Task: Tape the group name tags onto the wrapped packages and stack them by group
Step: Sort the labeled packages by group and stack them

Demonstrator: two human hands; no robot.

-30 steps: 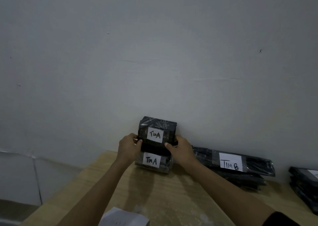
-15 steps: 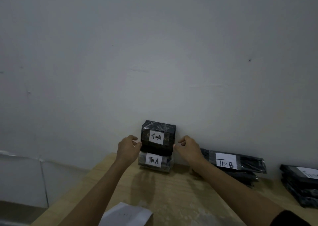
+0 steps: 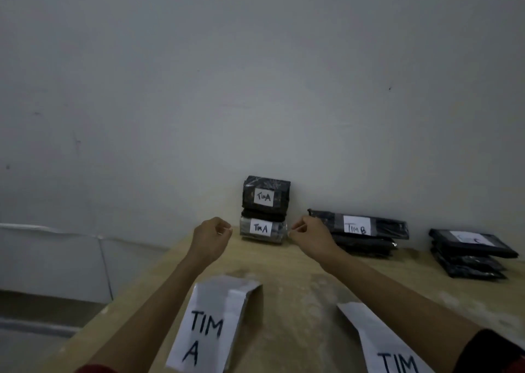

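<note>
- Both hands have been drawn down and away from the upper package (image 3: 279, 199) since the earlier frames, and the stack itself is unchanged.
- The upper package, in dark wrap and tagged "Tim A", is set on the lower package (image 3: 274, 230), also tagged "Tim A". This stack stands at the far edge of the table (image 3: 298, 273), against the wall (image 3: 255, 74).
- The left hand (image 3: 211, 237) is held just left of the lower package, clear of it, with the fingers curled in and nothing held.
- The right hand (image 3: 308, 237) is held just right of the same package, also curled and empty. Whether its fingertips touch the package cannot be determined.
- A flatter stack tagged "Tim B" (image 3: 377, 233) lies to the right, its near end hidden behind the right hand.
- A third stack (image 3: 471, 254) lies further right. The writing on its tag is too faint to be read.
- One sheet marked "TIM A" (image 3: 210, 327) lies in the foreground, crossed by the left forearm.
- A second sheet (image 3: 389, 352) shows only "TIM", the rest cut off by the frame edge.
</note>
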